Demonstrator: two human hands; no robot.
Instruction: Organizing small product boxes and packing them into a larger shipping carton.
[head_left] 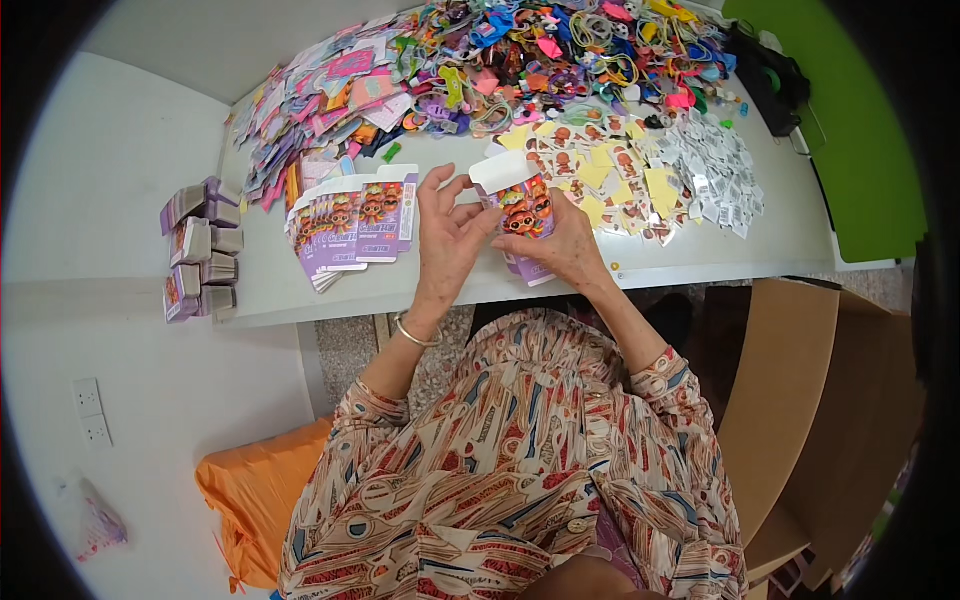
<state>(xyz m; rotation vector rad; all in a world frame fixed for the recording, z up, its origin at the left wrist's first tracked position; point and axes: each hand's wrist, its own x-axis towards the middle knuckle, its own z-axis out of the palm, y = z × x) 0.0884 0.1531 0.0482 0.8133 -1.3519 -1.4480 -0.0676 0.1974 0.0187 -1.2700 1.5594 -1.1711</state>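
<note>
A small purple cardboard box [526, 208] with orange cartoon figures is held at the table's near edge, its white top flap standing up. My right hand [565, 245] grips it from the right side, thumb across the front. My left hand [450, 235] is open beside it, fingers raised and apart, with the thumb at the box's left edge. Left of that hand, a fanned stack of flattened purple boxes [380, 225] lies on the table. Whether anything is inside the held box cannot be seen.
Toy pieces and cords [560, 60] heap along the back, beside pink packets [320, 110]. Cartoon stickers and yellow papers [600, 180] and small white slips [712, 170] lie to the right. Bundled cards [200, 250] stand at the left edge. An open carton [785, 380] stands below right.
</note>
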